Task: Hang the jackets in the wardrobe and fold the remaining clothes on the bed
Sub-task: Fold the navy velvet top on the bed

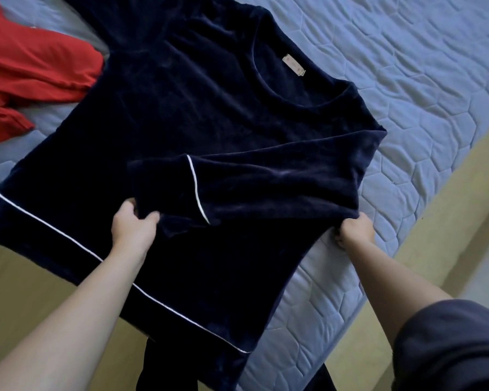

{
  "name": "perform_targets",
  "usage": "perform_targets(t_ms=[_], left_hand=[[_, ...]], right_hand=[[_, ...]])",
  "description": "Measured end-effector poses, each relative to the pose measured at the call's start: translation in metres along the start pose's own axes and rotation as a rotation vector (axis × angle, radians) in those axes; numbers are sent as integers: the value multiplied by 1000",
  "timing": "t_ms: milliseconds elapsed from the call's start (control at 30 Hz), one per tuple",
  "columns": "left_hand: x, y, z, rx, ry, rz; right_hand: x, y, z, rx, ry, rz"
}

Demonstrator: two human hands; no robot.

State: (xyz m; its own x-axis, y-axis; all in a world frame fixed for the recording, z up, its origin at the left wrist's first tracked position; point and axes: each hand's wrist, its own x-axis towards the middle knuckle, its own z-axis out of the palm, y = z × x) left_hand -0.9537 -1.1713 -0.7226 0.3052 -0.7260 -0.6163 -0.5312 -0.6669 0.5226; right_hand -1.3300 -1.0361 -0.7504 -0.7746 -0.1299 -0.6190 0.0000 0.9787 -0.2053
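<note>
Navy top (203, 108) lies spread flat on the blue quilted mattress (407, 80), neckline toward the far right, the white-piped hem hanging over the near edge. One sleeve (266, 182) is folded across the body. My left hand (133, 224) grips the cuff end of it, fingers curled into the cloth. My right hand (353, 230) pinches the top's side edge where the sleeve turns back, knuckles down on the mattress. A red garment (26, 74) lies bunched at far left, its edge meeting the top's other side. Bare mattress runs wide to the right of the top, out to its edge, where a tan strip (449, 193) borders it.
</note>
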Motion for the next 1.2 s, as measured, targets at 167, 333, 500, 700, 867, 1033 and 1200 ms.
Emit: perform_targets(t_ms=[167, 333, 500, 700, 867, 1033, 1200], left_hand=[[4, 7, -13, 45, 108, -45], [18, 47, -10, 30, 10, -116], [19, 56, 4, -160, -50, -130], [21, 42, 7, -153, 13, 167], [29, 35, 13, -76, 137, 175], [-7, 51, 8, 164, 367, 348], [-21, 58, 58, 876, 55, 1033]], right_hand=[[9, -4, -33, 22, -298, -237], [25, -44, -74, 36, -112, -459], [38, -122, -68, -505, -20, -934], [75, -158, -65, -1102, -96, -922], [91, -145, -80, -814, 180, -809], [11, -97, -39, -557, 270, -846], [-36, -79, 41, -683, 115, -1043]])
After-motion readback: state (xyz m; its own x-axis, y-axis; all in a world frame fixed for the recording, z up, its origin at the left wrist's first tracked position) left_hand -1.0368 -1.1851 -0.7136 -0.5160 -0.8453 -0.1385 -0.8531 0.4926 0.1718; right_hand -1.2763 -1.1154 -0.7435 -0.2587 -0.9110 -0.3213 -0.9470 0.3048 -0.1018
